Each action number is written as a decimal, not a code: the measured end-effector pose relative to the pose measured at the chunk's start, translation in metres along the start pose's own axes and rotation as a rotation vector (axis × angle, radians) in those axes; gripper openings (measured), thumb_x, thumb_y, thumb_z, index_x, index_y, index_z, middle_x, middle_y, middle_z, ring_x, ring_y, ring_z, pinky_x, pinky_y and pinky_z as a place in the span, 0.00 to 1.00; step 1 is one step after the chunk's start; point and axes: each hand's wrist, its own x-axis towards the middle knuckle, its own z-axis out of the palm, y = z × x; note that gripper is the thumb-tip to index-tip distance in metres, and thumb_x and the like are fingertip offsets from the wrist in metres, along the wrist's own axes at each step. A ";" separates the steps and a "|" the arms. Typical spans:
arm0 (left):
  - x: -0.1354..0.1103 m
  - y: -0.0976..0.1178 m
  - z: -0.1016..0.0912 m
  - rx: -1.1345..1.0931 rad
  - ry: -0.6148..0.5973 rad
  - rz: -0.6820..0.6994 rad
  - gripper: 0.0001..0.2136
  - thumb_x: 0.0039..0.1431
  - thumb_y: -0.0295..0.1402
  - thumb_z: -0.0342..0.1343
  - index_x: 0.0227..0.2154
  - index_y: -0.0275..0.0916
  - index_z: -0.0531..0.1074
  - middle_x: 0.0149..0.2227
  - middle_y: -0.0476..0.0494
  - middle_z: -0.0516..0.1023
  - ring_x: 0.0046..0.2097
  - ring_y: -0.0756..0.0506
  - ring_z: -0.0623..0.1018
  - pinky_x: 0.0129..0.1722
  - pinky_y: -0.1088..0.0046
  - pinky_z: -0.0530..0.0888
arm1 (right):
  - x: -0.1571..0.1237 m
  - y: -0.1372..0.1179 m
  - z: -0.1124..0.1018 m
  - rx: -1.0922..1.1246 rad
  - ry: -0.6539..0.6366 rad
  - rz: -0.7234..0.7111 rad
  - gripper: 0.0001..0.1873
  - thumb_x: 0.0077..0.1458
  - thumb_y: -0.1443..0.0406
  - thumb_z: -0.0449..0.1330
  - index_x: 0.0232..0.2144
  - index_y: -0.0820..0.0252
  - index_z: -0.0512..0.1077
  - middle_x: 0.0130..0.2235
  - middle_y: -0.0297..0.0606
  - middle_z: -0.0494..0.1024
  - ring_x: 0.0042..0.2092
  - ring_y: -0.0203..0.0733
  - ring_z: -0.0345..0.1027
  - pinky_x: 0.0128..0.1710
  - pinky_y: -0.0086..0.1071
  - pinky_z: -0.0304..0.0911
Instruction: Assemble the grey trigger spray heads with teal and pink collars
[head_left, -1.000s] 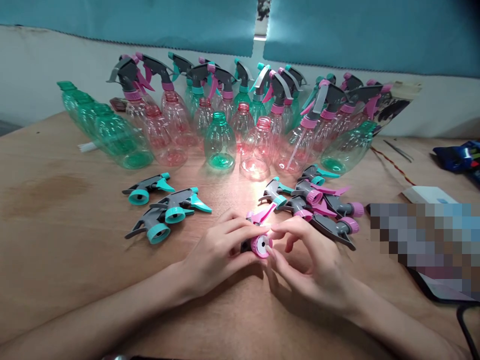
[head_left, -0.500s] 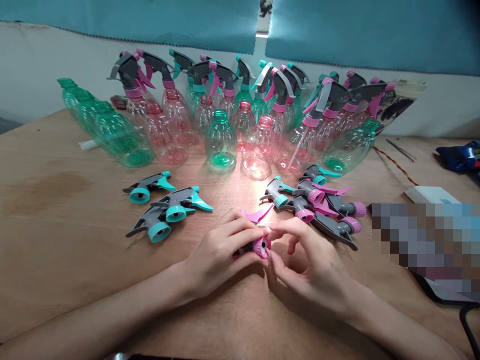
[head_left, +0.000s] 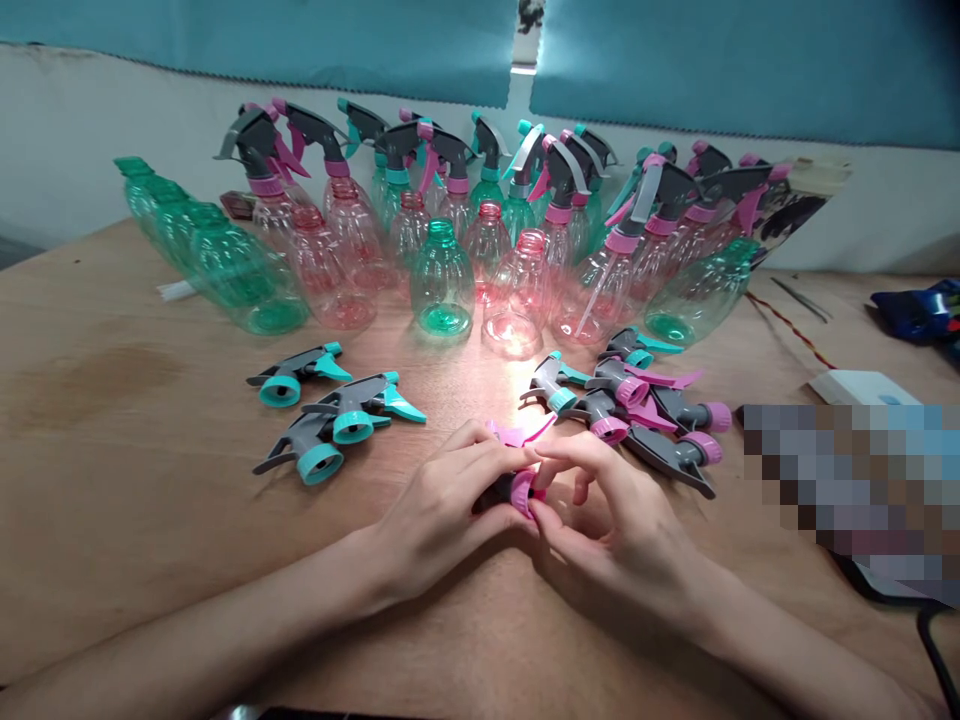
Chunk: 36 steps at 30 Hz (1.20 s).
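My left hand is wrapped round a grey trigger spray head with a pink screw collar and a pink trigger, held low over the table. My fingers hide most of its grey body. The collar's open end faces right, toward my right hand. My right thumb and index finger are closed at the collar's rim, and the other fingers are curled. Left of my hands lie several spray heads with turquoise collars. Beyond my right hand is a pile of spray heads with pink and turquoise collars.
Open-necked green and pink bottles stand behind the loose heads. Farther back are several bottles with spray heads fitted. Green bottles lean at the left. A white box and a black cable are at the right.
The pink collar has turned slightly, so less of its opening shows. My right fingertips have moved a little over the collar's rim. The bottles and loose heads stay put.
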 end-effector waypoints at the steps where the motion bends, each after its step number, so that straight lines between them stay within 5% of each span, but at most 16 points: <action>1: 0.000 0.000 0.000 -0.003 -0.012 -0.015 0.11 0.57 0.28 0.59 0.44 0.36 0.71 0.36 0.45 0.76 0.39 0.46 0.69 0.39 0.70 0.70 | 0.000 0.000 0.000 0.009 0.000 0.005 0.24 0.50 0.75 0.60 0.50 0.57 0.63 0.40 0.37 0.75 0.39 0.40 0.69 0.36 0.34 0.67; 13: 0.002 -0.003 -0.003 -0.015 0.002 -0.019 0.14 0.56 0.29 0.61 0.45 0.38 0.70 0.35 0.47 0.76 0.39 0.46 0.70 0.37 0.72 0.70 | 0.007 -0.001 -0.017 -0.053 -0.105 0.095 0.24 0.49 0.73 0.62 0.49 0.53 0.64 0.37 0.30 0.75 0.34 0.34 0.70 0.32 0.28 0.65; 18: 0.002 0.001 -0.002 -0.033 -0.044 -0.037 0.10 0.57 0.29 0.60 0.42 0.39 0.71 0.36 0.46 0.76 0.40 0.46 0.70 0.40 0.71 0.70 | 0.011 -0.002 -0.020 -0.088 -0.144 -0.022 0.22 0.53 0.70 0.61 0.50 0.56 0.63 0.38 0.34 0.78 0.38 0.37 0.72 0.33 0.29 0.66; 27: 0.003 0.008 -0.001 0.069 0.063 -0.027 0.11 0.58 0.27 0.59 0.43 0.38 0.69 0.36 0.47 0.76 0.39 0.47 0.70 0.39 0.72 0.70 | 0.005 -0.014 -0.002 -0.109 0.200 0.070 0.15 0.53 0.70 0.61 0.45 0.57 0.68 0.33 0.35 0.80 0.32 0.38 0.76 0.29 0.30 0.70; 36: 0.004 0.002 -0.001 0.095 0.074 0.021 0.10 0.61 0.31 0.56 0.45 0.39 0.69 0.37 0.45 0.77 0.41 0.45 0.71 0.40 0.69 0.71 | 0.016 -0.007 -0.020 -0.044 -0.038 0.032 0.10 0.55 0.71 0.58 0.41 0.56 0.70 0.36 0.36 0.80 0.35 0.39 0.76 0.33 0.31 0.70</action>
